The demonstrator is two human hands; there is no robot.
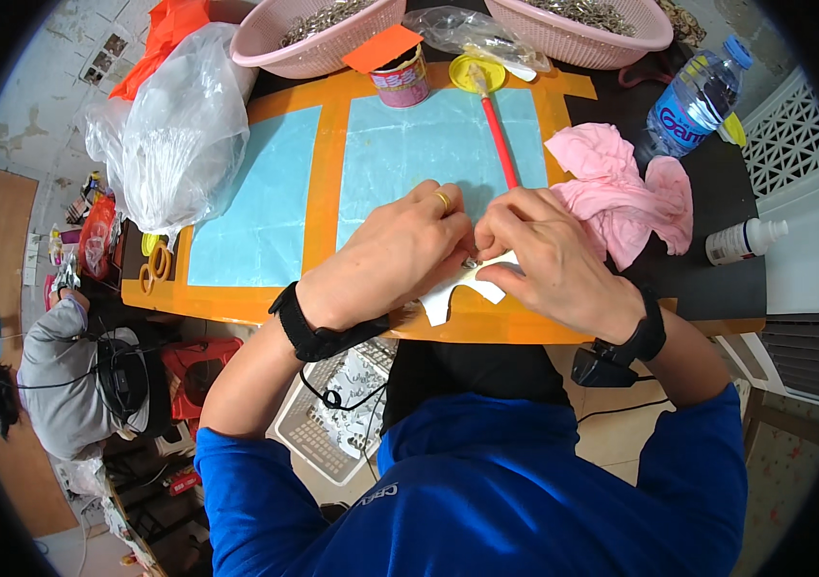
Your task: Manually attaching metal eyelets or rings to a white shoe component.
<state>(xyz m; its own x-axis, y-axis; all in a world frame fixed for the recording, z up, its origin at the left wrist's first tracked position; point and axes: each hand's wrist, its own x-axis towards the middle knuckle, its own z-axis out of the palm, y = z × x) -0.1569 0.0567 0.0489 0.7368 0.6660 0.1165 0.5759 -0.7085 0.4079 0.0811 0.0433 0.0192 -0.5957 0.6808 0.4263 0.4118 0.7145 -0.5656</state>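
At the table's near edge my two hands meet over a flat white cut-out piece [439, 300] with a curved notch. My left hand [385, 252] is closed at its left side, the fingertips mostly hidden under the knuckles. With thumb and bent fingers, my right hand [563, 252] pinches the piece's right side. A small shiny metal bit [470, 262] shows between the fingertips; its kind I cannot make out. Just beyond my right hand, a red-handled brush [499, 139] rests with its tip on a yellow lid [465, 73].
Pink baskets of metal parts [265, 38] stand at the back, near an open tin [402, 82]. A pink cloth [621, 192], water bottle [693, 101] and white bottle [744, 240] lie right. Left are a plastic bag [183, 135] and scissors [156, 264]. Another person [73, 375] sits far left.
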